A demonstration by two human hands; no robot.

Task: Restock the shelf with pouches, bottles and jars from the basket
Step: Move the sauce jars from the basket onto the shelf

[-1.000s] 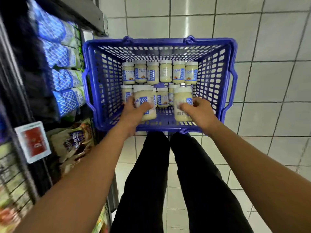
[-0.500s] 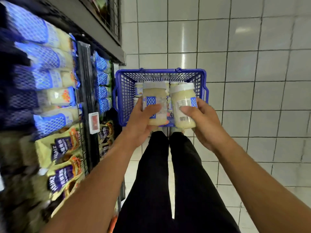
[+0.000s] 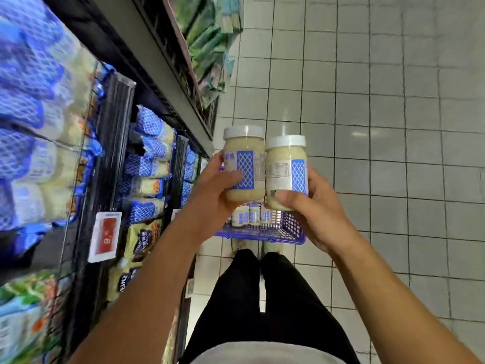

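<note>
Both jars are up out of the basket (image 3: pixel 262 236) now, left hand (image 3: pixel 212 190) wrapped round one jar (image 3: pixel 244 164), right hand (image 3: pixel 312 216) round the other (image 3: pixel 287 172) (upright, probably shelf-bound, left).

Bare forearms, black trousers (image 3: pixel 262 306), pale grey shirt hem (image 3: pixel 265 354), light shoes (image 3: pixel 273 246).
</note>
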